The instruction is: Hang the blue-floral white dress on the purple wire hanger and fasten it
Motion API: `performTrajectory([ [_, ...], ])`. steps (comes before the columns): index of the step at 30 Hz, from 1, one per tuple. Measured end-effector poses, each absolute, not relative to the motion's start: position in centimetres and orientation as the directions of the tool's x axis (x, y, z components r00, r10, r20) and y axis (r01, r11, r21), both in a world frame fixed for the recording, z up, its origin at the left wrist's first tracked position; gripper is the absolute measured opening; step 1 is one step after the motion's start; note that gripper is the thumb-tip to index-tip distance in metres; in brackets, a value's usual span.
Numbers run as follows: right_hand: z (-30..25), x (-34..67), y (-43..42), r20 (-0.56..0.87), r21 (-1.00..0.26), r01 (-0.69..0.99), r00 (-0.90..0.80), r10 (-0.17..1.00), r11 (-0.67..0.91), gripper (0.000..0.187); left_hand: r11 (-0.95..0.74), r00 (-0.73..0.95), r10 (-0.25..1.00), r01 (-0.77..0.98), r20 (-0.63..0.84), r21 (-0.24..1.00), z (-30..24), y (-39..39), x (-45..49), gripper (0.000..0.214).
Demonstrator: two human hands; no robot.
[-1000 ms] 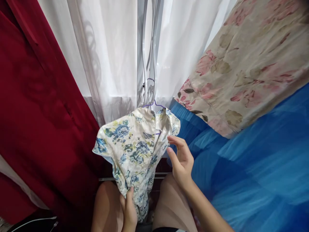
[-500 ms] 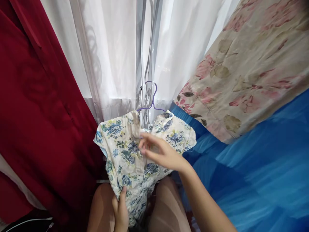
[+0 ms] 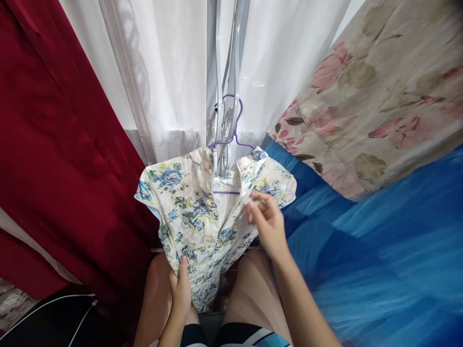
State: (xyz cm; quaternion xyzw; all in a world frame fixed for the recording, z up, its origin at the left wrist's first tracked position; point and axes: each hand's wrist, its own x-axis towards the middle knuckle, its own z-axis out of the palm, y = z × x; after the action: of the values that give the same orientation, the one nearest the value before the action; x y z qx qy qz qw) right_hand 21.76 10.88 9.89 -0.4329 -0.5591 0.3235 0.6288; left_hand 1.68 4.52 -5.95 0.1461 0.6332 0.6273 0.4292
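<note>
A white blouse [image 3: 197,212] with blue and green flowers hangs by its shoulders on a purple hanger [image 3: 237,127], its front parted at the neck. My left hand [image 3: 182,288] grips the blouse's lower left side, thumb lying on top of the cloth. At the right front edge, below the neckline, my right hand [image 3: 269,221] has its fingers curled in and its fingertips at the fabric. The blouse's lower end is bunched between my legs and partly hidden.
Behind the hanger runs a pale metal frame [image 3: 219,72] before white curtains [image 3: 173,72]. A red curtain [image 3: 72,168] hangs at left. On the right are a pink-flowered cloth [image 3: 347,115] and blue fabric [image 3: 379,250]. White cables [image 3: 47,303] cross a dark surface at lower left.
My right hand has moved right, from the middle of the blouse to its right front edge, and its fingers have curled in. The neck opening shows wider. My left hand keeps its hold.
</note>
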Motion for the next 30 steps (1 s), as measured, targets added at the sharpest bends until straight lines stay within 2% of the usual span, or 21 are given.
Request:
performTrajectory([
  [2, 13.0, 23.1, 13.1, 0.502, -0.865, 0.106, 0.161, 0.850, 0.491, 0.038, 0.135, -0.586, 0.724, -0.395, -0.363, 0.909, -6.3, 4.5, 1.5, 0.048],
  [5, 15.9, 23.4, 15.1, 0.509, -0.858, 0.131, 0.091, 0.856, 0.496, 0.042, 0.069, -0.584, 0.743, -0.417, -0.326, 0.906, -6.6, 4.6, 1.4, 0.047],
  [10, 16.6, 21.0, 14.8, 0.609, -0.790, 0.124, 0.043, 0.792, 0.601, 0.057, 0.032, -0.593, 0.752, -0.405, -0.289, 0.914, -6.4, 4.4, 1.5, 0.044],
  [13, 16.2, 21.1, 14.8, 0.686, -0.727, 0.157, 0.192, 0.702, 0.668, 0.050, 0.066, -0.574, 0.756, -0.410, -0.314, 0.910, -6.0, 4.3, 1.4, 0.042],
  [15, 16.0, 22.0, 15.3, 0.685, -0.722, 0.187, 0.330, 0.649, 0.667, 0.040, 0.072, -0.573, 0.755, -0.410, -0.319, 0.909, -5.8, 4.4, 1.1, 0.042],
  [17, 15.9, 23.0, 16.0, 0.664, -0.742, 0.236, 0.388, 0.639, 0.627, 0.034, 0.080, -0.564, 0.762, -0.408, -0.319, 0.910, -5.8, 4.6, 0.7, 0.042],
  [20, 16.5, 24.1, 16.9, 0.659, -0.744, 0.412, 0.324, 0.679, 0.526, 0.034, 0.058, -0.559, 0.778, -0.390, -0.286, 0.919, -6.0, 4.8, 0.4, 0.042],
  [24, 18.2, 25.3, 18.7, 0.777, -0.509, 0.748, 0.186, 0.601, 0.426, 0.027, -0.001, -0.570, 0.789, -0.373, -0.228, 0.928, -6.0, 4.8, 0.6, 0.046],
  [26, 18.8, 25.8, 19.6, 0.768, -0.475, 0.738, 0.081, 0.635, 0.480, 0.026, 0.009, -0.564, 0.790, -0.379, -0.239, 0.925, -5.9, 4.7, 0.8, 0.046],
  [30, 19.2, 25.9, 20.8, 0.731, -0.583, 0.549, 0.033, 0.681, 0.599, 0.025, 0.071, -0.555, 0.771, -0.412, -0.312, 0.908, -6.0, 4.8, 1.3, 0.044],
])
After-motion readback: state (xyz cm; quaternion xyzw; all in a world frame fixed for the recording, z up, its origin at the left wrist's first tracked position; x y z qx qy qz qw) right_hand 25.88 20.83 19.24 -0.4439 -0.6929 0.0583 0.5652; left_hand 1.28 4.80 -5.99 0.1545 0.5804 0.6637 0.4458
